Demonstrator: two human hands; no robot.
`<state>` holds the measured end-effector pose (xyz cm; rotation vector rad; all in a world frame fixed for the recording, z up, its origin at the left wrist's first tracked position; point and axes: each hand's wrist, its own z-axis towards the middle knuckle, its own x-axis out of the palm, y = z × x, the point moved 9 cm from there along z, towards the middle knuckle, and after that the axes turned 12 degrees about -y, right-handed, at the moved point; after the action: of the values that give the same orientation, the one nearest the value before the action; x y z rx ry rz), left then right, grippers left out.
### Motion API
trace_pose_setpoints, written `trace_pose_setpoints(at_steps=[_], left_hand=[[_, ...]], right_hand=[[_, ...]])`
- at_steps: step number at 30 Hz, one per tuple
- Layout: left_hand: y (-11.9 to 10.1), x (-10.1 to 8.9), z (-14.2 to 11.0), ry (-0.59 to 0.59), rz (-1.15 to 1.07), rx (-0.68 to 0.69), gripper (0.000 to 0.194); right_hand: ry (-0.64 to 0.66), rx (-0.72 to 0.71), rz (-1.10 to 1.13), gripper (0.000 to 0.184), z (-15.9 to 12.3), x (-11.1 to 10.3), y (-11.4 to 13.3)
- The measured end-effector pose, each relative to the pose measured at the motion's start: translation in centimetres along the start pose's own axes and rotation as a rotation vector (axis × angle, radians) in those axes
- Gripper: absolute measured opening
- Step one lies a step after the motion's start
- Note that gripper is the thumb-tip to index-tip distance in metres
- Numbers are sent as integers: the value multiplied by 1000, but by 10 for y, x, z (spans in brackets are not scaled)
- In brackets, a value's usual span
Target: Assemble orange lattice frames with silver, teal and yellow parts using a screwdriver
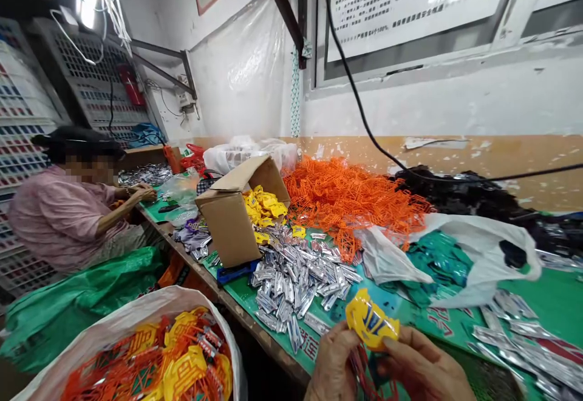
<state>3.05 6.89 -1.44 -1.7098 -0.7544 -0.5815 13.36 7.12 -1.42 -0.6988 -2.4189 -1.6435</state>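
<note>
My left hand [331, 359] and my right hand [423, 366] come up from the bottom edge, closed on a yellow plastic piece [371, 321] with dark blue markings. The left fingertips grip its lower left and the right fingertips its lower right. Below it, between the palms, a reddish plastic part [361, 369] shows in part; fingers cover the rest. Just beyond my hands lies a heap of small silver foil packets [298, 276]. Behind that, a tipped cardboard box [228, 225] spills more yellow pieces [264, 206] toward the packets.
An orange plastic frame heap [350, 191] lies against the wall. A white bag [492, 237] holds green pieces [439, 258]. At lower left, an open white sack [177, 294] contains orange and yellow parts. A co-worker [68, 206] sits at the far left. A black cable [359, 103] hangs across.
</note>
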Motion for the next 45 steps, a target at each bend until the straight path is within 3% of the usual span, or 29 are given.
trace_pose_setpoints(at_steps=[4, 9, 11, 14, 16, 17, 20, 22, 26, 33, 37, 41, 43, 45], left_hand=[[-1, 8, -1, -14, 11, -34, 46], [9, 14, 0, 9, 270, -33, 37], [12, 22, -2, 60, 333, -58, 36], [11, 33, -6, 117, 474, -89, 31], [10, 41, -9, 150, 606, -92, 28], [11, 43, -10, 166, 682, -95, 26], [15, 48, -14, 195, 868, -126, 25], [16, 52, -16, 217, 898, -142, 26], [18, 65, -26, 370, 887, -206, 31], [24, 58, -24, 389, 926, -244, 32], [27, 57, -21, 443, 932, -230, 35], [14, 57, -23, 428, 865, -198, 40], [6, 54, -23, 368, 838, -165, 39], [-5, 53, -20, 312, 841, -36, 37]], right_hand=[[-103, -102, 37, 36, -2, -16, 10], [-99, -342, -271, 34, -11, -23, 27], [-199, -574, -458, 33, -20, -34, 43], [-339, -1107, -801, 46, -53, -35, 74], [-238, -1368, -1053, 61, -74, -19, 80], [-133, -1424, -1183, 65, -80, -9, 79], [172, -1354, -1505, 55, -87, 11, 75], [277, -1249, -1625, 41, -90, 17, 75], [208, -1209, -1738, 42, -92, 15, 83], [321, -960, -1556, 55, -81, -5, 77], [301, -870, -1502, 59, -73, -12, 76], [176, -833, -1165, 66, -69, -30, 87], [22, -738, -831, 65, -61, -53, 92], [-88, -567, -429, 62, -51, -76, 82]])
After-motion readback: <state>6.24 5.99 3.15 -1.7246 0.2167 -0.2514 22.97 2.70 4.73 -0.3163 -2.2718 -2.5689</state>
